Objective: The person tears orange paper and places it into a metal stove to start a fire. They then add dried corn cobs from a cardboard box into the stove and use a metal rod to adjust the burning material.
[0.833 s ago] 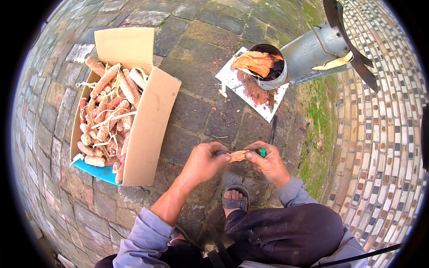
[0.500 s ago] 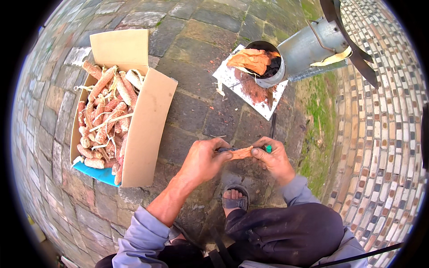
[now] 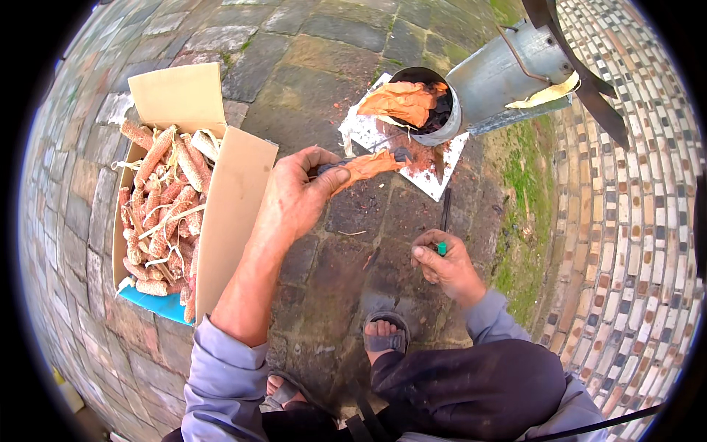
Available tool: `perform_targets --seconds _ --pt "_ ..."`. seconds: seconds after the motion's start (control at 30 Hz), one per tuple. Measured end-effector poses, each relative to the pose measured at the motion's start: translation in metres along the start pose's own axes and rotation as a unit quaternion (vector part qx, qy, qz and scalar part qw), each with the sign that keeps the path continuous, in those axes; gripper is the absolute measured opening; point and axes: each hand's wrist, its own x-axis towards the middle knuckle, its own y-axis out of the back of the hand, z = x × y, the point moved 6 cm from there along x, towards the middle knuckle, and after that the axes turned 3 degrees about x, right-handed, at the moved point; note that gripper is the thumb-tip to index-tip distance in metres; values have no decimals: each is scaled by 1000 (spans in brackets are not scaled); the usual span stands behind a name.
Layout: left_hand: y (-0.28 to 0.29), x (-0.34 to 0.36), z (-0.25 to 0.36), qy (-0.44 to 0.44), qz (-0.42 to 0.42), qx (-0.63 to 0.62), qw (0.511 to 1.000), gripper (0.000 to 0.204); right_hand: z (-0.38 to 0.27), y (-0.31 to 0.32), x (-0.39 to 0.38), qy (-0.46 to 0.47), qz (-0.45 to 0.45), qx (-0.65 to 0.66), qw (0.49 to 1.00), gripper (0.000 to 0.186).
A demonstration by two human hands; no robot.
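Note:
My left hand (image 3: 294,188) pinches a twisted piece of orange paper (image 3: 368,168), dark along part of its edge, held out toward the round metal fire pot. My right hand (image 3: 448,267) is closed lower down, over the paving, apart from the paper. A small green-ended object (image 3: 442,248) pokes out of its fist; the rest is covered by the fingers. In the metal fire pot (image 3: 447,127) lie black lumps (image 3: 440,110) like charcoal, with a crumpled sheet of orange paper (image 3: 398,103) on top.
At the left stands an open cardboard box (image 3: 239,199) full of bare corn cobs (image 3: 158,206). The pot rests on a white board (image 3: 449,169) strewn with reddish dust. Beside it is a metal cylinder (image 3: 504,66) with a wire handle. A dark rod (image 3: 446,210) lies near my right hand.
My hands have parted. The left has carried the orange paper up and away toward the pot, while the right, still closed around the green-ended object, has stayed nearly in place.

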Motion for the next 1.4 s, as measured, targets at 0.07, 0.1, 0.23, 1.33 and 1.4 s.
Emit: perform_targets --seconds 0.07,0.1,0.23,1.33,1.4 --pt "1 13 13 -9 3 15 1000 22 1 -5 1 -11 -20 -12 1000 22" --pt "0 20 19 -8 2 15 1000 22 2 -5 2 -11 -19 -11 1000 22" --pt "1 50 39 -39 37 70 996 29 9 -8 3 -42 -21 -11 999 21" --pt "-25 123 55 -74 84 86 990 34 37 -13 1 -118 -54 -111 985 19" --pt "-27 123 49 -34 93 59 993 35 36 -14 1 -115 -55 -115 985 19"
